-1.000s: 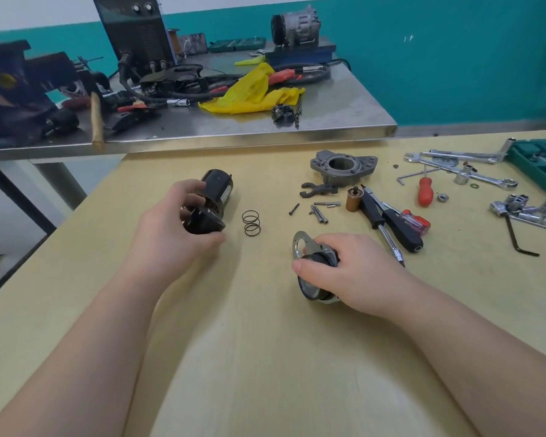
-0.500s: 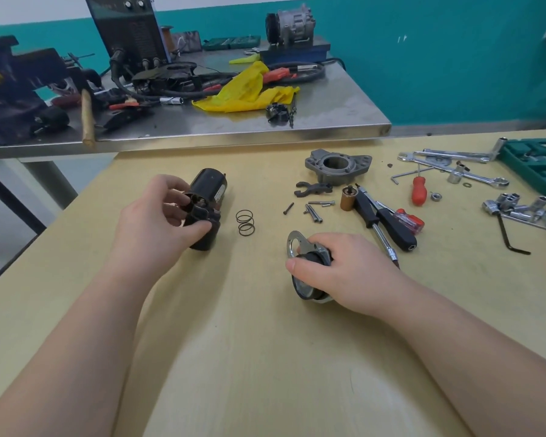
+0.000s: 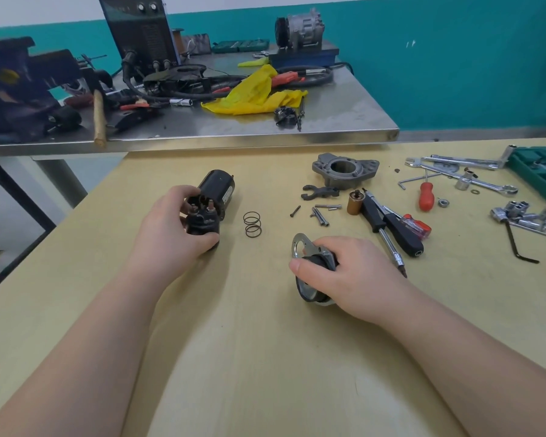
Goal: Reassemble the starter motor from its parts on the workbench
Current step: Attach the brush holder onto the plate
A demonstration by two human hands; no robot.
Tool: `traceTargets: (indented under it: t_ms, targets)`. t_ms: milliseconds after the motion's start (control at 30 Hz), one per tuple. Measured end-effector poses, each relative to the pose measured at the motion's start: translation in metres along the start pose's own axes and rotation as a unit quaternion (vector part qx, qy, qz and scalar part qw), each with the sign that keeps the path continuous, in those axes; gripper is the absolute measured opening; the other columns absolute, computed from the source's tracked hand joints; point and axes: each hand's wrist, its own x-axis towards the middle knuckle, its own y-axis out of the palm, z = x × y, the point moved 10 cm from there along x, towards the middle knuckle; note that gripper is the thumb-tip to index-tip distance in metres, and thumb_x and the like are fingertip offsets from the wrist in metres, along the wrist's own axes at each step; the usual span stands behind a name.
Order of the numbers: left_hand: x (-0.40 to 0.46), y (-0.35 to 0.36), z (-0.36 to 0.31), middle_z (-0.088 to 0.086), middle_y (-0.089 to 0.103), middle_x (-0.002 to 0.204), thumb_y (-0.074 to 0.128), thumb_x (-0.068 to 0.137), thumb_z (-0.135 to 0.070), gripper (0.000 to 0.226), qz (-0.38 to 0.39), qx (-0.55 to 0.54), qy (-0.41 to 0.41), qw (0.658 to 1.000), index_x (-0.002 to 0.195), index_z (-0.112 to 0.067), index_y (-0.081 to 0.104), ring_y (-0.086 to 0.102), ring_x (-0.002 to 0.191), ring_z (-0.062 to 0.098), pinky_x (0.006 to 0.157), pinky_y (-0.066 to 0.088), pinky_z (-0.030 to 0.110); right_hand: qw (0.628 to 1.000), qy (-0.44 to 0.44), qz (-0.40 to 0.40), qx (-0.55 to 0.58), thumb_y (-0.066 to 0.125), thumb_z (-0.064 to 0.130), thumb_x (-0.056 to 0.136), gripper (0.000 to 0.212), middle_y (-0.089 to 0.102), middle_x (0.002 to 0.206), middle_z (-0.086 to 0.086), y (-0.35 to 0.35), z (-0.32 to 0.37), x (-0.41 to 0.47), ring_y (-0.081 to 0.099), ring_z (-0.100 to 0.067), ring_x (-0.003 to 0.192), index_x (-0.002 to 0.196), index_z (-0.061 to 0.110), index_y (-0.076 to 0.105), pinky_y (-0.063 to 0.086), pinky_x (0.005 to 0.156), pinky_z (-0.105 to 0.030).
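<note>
Tilting black solenoid (image 3: pixel 209 207) more upright than half a second ago, terminals now facing up, left hand (image 3: pixel 174 230) gripping it at 10 o'clock. Right hand (image 3: pixel 344 272) clutching end cap (image 3: pixel 306 272) at centre of bench (image 3: pixel 234 357); spring (image 3: pixel 252 224) lying between; bare room stretching toward 6 o'clock edge.

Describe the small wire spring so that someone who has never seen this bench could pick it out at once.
On the yellow workbench, look between the two hands. The wire spring lies on the bare top just right of the black cylinder that the left hand grips. It is the only thin dark open coil; the screws and tools lie farther right.
</note>
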Motion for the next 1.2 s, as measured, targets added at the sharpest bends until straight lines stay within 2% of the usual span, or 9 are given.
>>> traceTargets:
  t_ms: [167, 267, 367, 467, 600, 700, 933, 1067, 1200]
  targets:
    - [-0.002, 0.003, 0.001, -0.010, 0.050, 0.115, 0.089, 0.077, -0.019, 0.079, 0.017, 0.057, -0.011, 0.998, 0.141, -0.042, 0.048, 0.049, 0.093, -0.009, 0.070, 0.035, 0.015, 0.998, -0.025, -0.037, -0.036, 0.031, 0.094, 0.080, 0.079, 0.064, 0.082, 0.009, -0.004, 0.008, -0.001, 0.059, -0.007, 0.081, 0.084, 0.023, 0.067, 0.053, 0.071, -0.040]
    - [-0.006, 0.000, -0.004, -0.008, 0.048, 0.125, 0.088, 0.077, -0.020, 0.080, 0.002, 0.061, -0.013, 0.998, 0.143, -0.040, 0.049, 0.054, 0.100, 0.005, 0.078, 0.037, 0.020, 0.997, -0.025, -0.077, 0.005, 0.031, 0.091, 0.085, 0.073, 0.071, 0.095, 0.018, -0.019, 0.004, 0.001, 0.062, -0.001, 0.094, 0.098, 0.033, 0.074, 0.053, 0.079, -0.035]
    - [-0.021, -0.010, -0.052, -0.004, 0.051, 0.132, 0.085, 0.082, -0.016, 0.063, -0.099, 0.074, 0.138, 0.983, 0.139, -0.026, 0.060, 0.053, 0.124, 0.023, 0.097, 0.041, 0.027, 0.983, 0.001, -0.168, 0.069, 0.051, 0.074, 0.090, 0.044, 0.073, 0.095, 0.027, -0.050, -0.011, 0.010, 0.064, 0.008, 0.094, 0.097, 0.038, 0.075, 0.051, 0.078, -0.027]
    - [-0.046, 0.015, -0.101, 0.006, 0.060, 0.131, 0.077, 0.090, -0.006, 0.040, -0.121, 0.081, 0.298, 0.943, 0.129, -0.013, 0.071, 0.055, 0.122, 0.028, 0.099, 0.043, 0.031, 0.973, 0.036, -0.223, 0.055, 0.068, 0.043, 0.094, 0.017, 0.072, 0.094, 0.024, -0.071, -0.025, 0.029, 0.066, 0.003, 0.089, 0.107, 0.037, 0.076, 0.050, 0.073, -0.022]
    - [-0.030, 0.065, -0.087, 0.004, 0.051, 0.154, 0.064, 0.102, -0.007, 0.047, -0.003, 0.081, 0.194, 0.978, 0.148, -0.018, 0.062, 0.040, 0.146, 0.024, 0.115, 0.032, 0.031, 0.970, 0.044, -0.209, -0.114, 0.063, 0.032, 0.098, 0.041, 0.066, 0.135, 0.006, -0.086, -0.026, 0.064, 0.058, -0.021, 0.123, 0.139, 0.033, 0.065, 0.052, 0.099, -0.040]
    - [-0.019, 0.077, -0.071, 0.001, 0.054, 0.155, 0.056, 0.107, -0.009, 0.045, 0.035, 0.098, 0.159, 0.982, 0.151, -0.018, 0.059, 0.043, 0.146, 0.022, 0.117, 0.033, 0.030, 0.957, 0.070, -0.145, -0.242, 0.056, 0.031, 0.103, 0.052, 0.056, 0.152, 0.000, -0.086, -0.037, 0.086, 0.045, -0.030, 0.139, 0.155, 0.035, 0.050, 0.044, 0.111, -0.050]
    - [-0.015, 0.074, -0.065, -0.008, 0.061, 0.121, 0.066, 0.102, -0.015, 0.031, 0.056, 0.084, 0.146, 0.984, 0.131, -0.022, 0.074, 0.064, 0.099, 0.013, 0.087, 0.046, 0.025, 0.939, 0.080, -0.122, -0.311, 0.060, 0.029, 0.105, 0.041, 0.069, 0.132, -0.004, -0.077, -0.050, 0.093, 0.054, -0.027, 0.126, 0.145, 0.037, 0.061, 0.049, 0.102, -0.048]
    - [-0.018, 0.054, -0.050, -0.017, 0.071, 0.103, 0.084, 0.090, -0.027, 0.017, 0.023, -0.097, 0.044, 0.994, 0.103, -0.036, 0.080, 0.070, 0.089, -0.001, 0.080, 0.049, 0.018, 0.968, 0.068, -0.163, -0.179, 0.063, 0.025, 0.105, 0.036, 0.070, 0.134, 0.000, -0.085, -0.042, 0.076, 0.063, -0.024, 0.122, 0.139, 0.030, 0.068, 0.053, 0.099, -0.041]
    - [-0.041, 0.064, -0.046, 0.005, 0.082, 0.100, 0.091, 0.074, -0.023, 0.029, 0.093, -0.471, -0.088, 0.873, 0.102, -0.023, 0.086, 0.081, 0.097, 0.025, 0.090, 0.062, 0.036, 0.966, -0.001, -0.236, 0.109, 0.071, 0.026, 0.099, 0.025, 0.078, 0.107, 0.021, -0.088, -0.007, 0.033, 0.068, 0.004, 0.104, 0.117, 0.043, 0.074, 0.054, 0.095, -0.023]
